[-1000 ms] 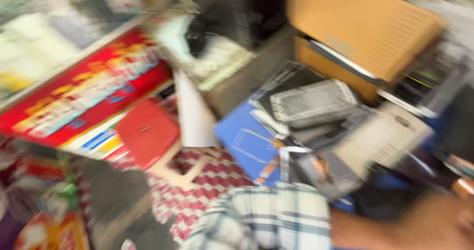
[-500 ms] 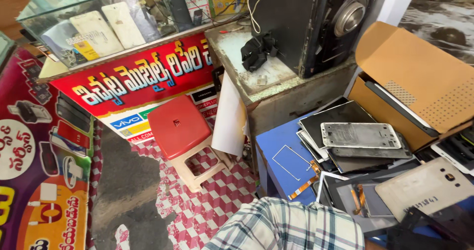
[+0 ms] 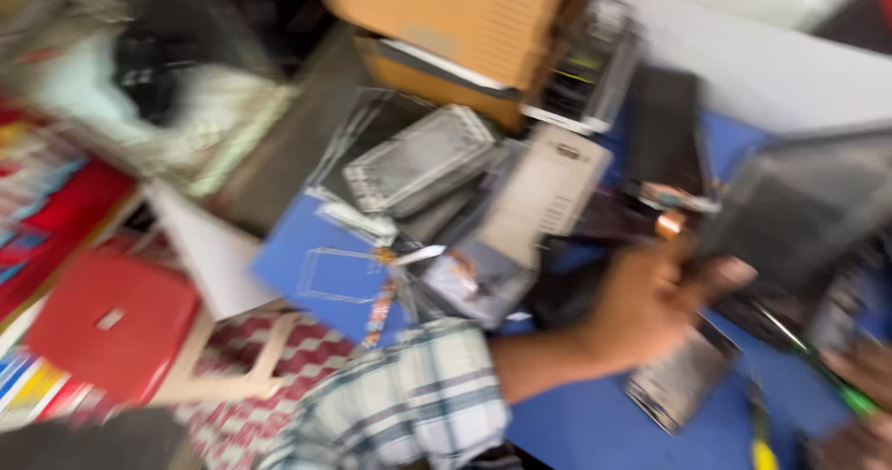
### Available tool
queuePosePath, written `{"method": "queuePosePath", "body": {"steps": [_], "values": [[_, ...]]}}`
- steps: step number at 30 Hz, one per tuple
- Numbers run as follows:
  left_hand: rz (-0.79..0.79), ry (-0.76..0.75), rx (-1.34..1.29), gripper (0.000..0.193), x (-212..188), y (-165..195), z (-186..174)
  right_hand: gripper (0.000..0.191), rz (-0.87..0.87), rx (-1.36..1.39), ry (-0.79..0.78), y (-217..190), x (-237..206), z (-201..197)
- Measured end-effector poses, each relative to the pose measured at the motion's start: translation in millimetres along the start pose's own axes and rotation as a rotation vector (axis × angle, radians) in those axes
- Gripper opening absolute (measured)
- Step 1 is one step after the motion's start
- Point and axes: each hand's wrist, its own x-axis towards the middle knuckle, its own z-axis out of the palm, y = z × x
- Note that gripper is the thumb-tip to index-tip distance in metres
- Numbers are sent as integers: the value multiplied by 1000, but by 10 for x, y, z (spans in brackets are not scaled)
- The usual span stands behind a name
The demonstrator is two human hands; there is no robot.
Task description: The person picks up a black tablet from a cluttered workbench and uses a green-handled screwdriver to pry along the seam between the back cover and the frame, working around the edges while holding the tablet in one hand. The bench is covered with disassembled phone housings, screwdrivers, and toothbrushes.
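1 hand new in view since 0.5 s ago: your left hand (image 3: 650, 307) grips a dark panel (image 3: 790, 215) over the blue bench (image 3: 576, 424); right hand (image 3: 859, 377) blurred, grip unclear.

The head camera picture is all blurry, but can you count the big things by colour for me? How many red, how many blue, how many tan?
Red: 1, the red stool
Blue: 1, the blue table top
Tan: 1, the tan cardboard box
Grey: 1, the grey flat device on the pile
Total: 4
The blur hides any smaller things.
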Motion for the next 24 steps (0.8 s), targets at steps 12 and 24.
{"method": "queuePosePath", "body": {"steps": [12, 24], "values": [[50, -27, -61, 27, 48, 337, -24, 41, -155, 81, -70, -495, 541, -213], [35, -37, -32, 29, 31, 261, -19, 41, -131, 71, -51, -534, 592, -227]]}}
